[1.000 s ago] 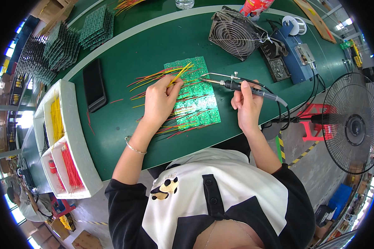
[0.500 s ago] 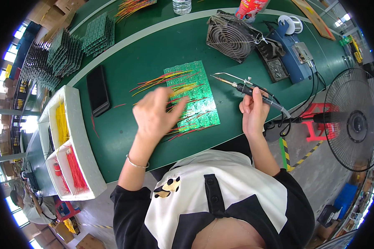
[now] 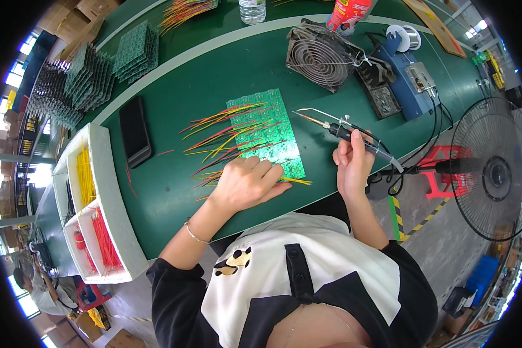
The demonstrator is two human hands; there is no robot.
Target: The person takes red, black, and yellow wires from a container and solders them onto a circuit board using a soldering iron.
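Observation:
A green circuit board panel [image 3: 281, 124] lies on the bench before me, with red and yellow wires [image 3: 211, 124] in rows across it, their loose ends reaching out to the left. Over its near edge is my left hand [image 3: 246, 184], fingers closed, with the tips of some yellow wires [image 3: 298, 181] sticking out past them to the right. The fingers hide part of the panel's near left corner. My right hand [image 3: 354, 162] grips a soldering iron [image 3: 339, 131] fitted with a thin metal feed tube. The iron's tip points left, just right of the panel and apart from it.
A white foam box [image 3: 119, 232] of yellow and red wires stands at left, near a black phone [image 3: 135, 130]. Stacked boards [image 3: 136, 51] are beyond. A fan unit [image 3: 319, 55], blue solder station [image 3: 409, 87] and solder spool [image 3: 410, 37] stand far right; a large fan [image 3: 496, 168] is beside the bench.
My left hand has moved toward me and to the right, from the panel's left middle to its near edge, with yellow wires in its fingers. My right hand with the soldering iron stays nearly still.

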